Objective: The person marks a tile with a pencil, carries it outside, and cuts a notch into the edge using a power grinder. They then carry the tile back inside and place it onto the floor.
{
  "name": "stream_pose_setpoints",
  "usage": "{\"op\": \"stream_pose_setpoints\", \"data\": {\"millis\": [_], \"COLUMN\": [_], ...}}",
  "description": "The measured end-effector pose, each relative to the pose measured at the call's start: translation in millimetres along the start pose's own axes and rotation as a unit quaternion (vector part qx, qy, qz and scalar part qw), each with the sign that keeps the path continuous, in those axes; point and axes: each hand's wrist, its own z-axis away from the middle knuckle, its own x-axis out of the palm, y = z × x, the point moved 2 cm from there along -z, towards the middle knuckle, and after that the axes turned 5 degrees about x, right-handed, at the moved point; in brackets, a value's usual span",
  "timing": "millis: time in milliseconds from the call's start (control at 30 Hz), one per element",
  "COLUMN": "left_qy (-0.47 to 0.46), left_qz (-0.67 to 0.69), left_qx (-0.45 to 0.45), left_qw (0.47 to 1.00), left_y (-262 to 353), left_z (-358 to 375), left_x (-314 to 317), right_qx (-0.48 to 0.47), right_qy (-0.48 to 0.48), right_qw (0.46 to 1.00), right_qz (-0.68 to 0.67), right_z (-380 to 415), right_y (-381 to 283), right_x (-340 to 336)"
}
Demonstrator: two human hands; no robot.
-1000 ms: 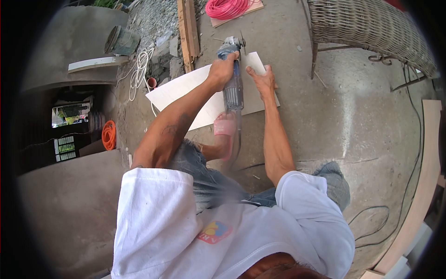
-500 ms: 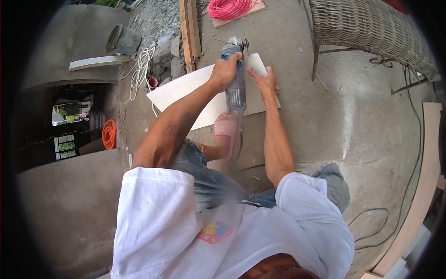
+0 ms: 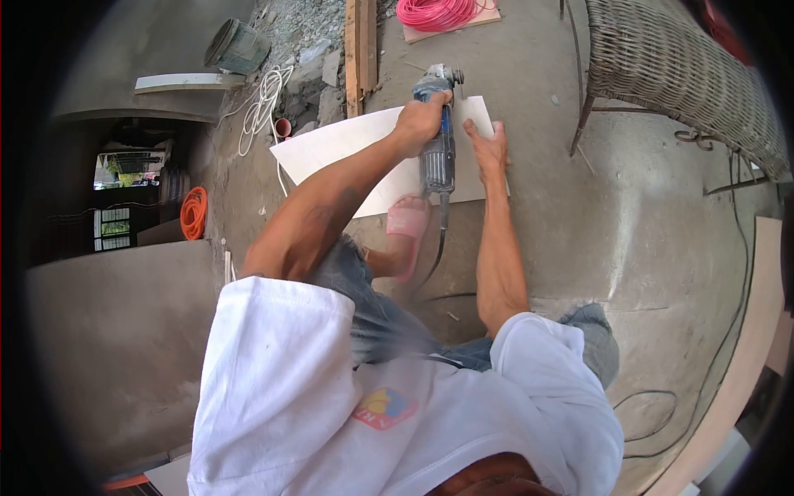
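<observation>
My left hand [image 3: 419,124] is wrapped round the blue and grey angle grinder [image 3: 438,153], whose disc points away from me at the top. A white tile or board [image 3: 335,153] with a curved far edge lies under the tool. At its right end my right hand [image 3: 490,150] grips the edge, thumb on top. My foot in a pink slipper [image 3: 408,217] rests on the near edge of the white piece. The grinder's cord runs back towards my legs.
A wicker chair [image 3: 678,66] stands at the upper right, beyond a coil of pink hose [image 3: 438,12]. Wooden planks [image 3: 361,54], white cord [image 3: 263,107], a bucket [image 3: 237,47] and an orange coil [image 3: 193,213] are at the upper left. Black cable [image 3: 713,397] crosses the floor at right.
The view has shifted slightly, so the surroundings sit a little further right and the wicker chair shows lower. Both hands keep their holds on the grinder and the white piece.
</observation>
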Motion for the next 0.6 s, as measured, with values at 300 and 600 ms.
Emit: {"op": "stream_pose_setpoints", "data": {"millis": [300,600], "left_qy": [-0.016,-0.04], "left_qz": [0.094,0.06], "left_qx": [0.0,-0.021], "left_qw": [0.995,0.997], "left_y": [23,9], "left_z": [12,13], "left_x": [-11,-15], "right_qx": [0.012,0.002], "right_qy": [0.022,0.011], "right_qw": [0.995,0.995], "right_qz": [-0.092,-0.1], "right_z": [1,22], "right_y": [-2,-23], "right_x": [0,-8]}}
